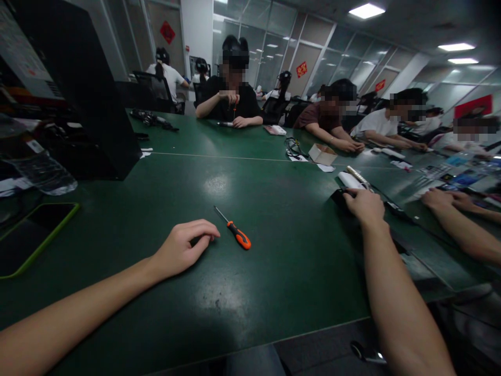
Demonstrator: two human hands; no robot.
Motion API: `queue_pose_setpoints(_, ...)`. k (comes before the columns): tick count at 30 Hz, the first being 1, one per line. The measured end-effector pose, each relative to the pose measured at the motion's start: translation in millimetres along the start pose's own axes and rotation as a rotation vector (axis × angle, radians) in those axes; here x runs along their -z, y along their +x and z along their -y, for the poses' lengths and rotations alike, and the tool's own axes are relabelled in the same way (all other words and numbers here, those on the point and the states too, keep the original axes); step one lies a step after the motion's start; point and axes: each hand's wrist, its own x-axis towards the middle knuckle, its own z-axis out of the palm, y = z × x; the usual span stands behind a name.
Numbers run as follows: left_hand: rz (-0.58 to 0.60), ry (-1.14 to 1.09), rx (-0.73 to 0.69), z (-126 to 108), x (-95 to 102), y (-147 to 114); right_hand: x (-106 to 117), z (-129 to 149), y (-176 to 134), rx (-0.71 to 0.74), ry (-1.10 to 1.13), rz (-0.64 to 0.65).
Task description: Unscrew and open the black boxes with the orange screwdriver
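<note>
My left hand point(187, 245) rests on the green table, its fingers loosely curved and apart from the thumb, with nothing in it. Just right of its fingertips lies a screwdriver point(239, 235) with an orange and black handle, its metal shaft pointing away to the left. Out to the right, my right hand point(367, 206) is closed at the edge of a black flat object point(338, 197); its fingertips are partly hidden and the object's kind is unclear. A white rolled or box-like piece point(350, 180) lies just beyond that hand.
A tall black panel point(84, 99) stands at left, near a plastic bottle point(49, 167) and a green-edged phone point(37, 235). Cables point(293, 149) and a small cardboard box point(323, 154) lie across the table. Co-workers sit opposite; another person's forearm point(469, 230) is at right.
</note>
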Motion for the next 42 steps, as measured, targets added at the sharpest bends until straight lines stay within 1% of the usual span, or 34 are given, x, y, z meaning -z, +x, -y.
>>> queue_pose_setpoints(5,0.004,-0.018,0.0,1.3,-1.0,-0.1,-0.5,-0.4,1.4,0.022,-0.032,0.012)
queue_pose_setpoints(11,0.016,-0.024,0.0,-0.1,-1.0,-0.4,1.0,2.3,0.6,-0.006,-0.06,0.02)
queue_pose_setpoints(16,0.032,-0.023,0.003,0.2,-0.7,-0.9,-2.8,2.4,2.0,-0.016,-0.061,0.004)
queue_pose_setpoints(19,0.035,-0.025,0.004,0.3,-0.5,-0.8,-3.2,1.7,5.2,0.027,-0.042,-0.055)
queue_pose_setpoints(23,0.045,-0.018,0.014,-0.1,-0.4,-0.3,-4.0,5.8,15.6,0.168,0.0,-0.21)
queue_pose_setpoints(25,0.045,-0.02,0.012,-0.1,-0.5,-0.2,-8.6,9.2,21.8,0.214,0.006,-0.231)
queue_pose_setpoints(28,0.041,-0.019,0.009,0.1,-0.2,-0.2,-19.2,11.5,29.2,0.242,-0.01,-0.191)
queue_pose_setpoints(32,0.051,-0.013,0.014,0.7,0.4,-0.2,-27.3,9.5,36.6,0.215,-0.03,-0.15)
queue_pose_setpoints(38,0.051,-0.04,0.015,0.3,-1.3,-0.8,-21.6,11.2,43.4,0.193,-0.021,-0.089)
queue_pose_setpoints(42,0.043,-0.05,0.026,-2.0,-2.0,-0.2,-18.9,12.0,39.8,0.182,0.003,-0.072)
